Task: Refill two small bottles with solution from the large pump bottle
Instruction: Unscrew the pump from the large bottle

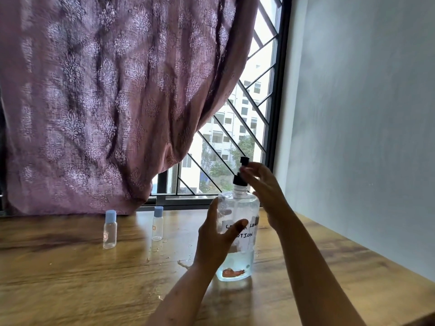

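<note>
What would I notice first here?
The big purple curtain fills the top left. In the middle, a left hand holds a clear bottle while the right hand pinches its black pump. Two small bottles with blue caps stand to its left.

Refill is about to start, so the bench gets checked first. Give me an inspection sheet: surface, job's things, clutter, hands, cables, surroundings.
Surface: wooden table, grain visible.
Job's things: large pump bottle upright, pump head fitted, liquid low. Left small bottle and right small bottle stand upright and apart, blue caps on. Both look empty.
Clutter: small scraps scattered on the table between the small bottles and the large one.
Hands: left hand grips the large bottle's body. Right hand appears to pinch the pump just under its head, though this is blurred.
Cables: nothing seen.
Surroundings: purple curtain and barred window behind, plain wall to the right.
</note>
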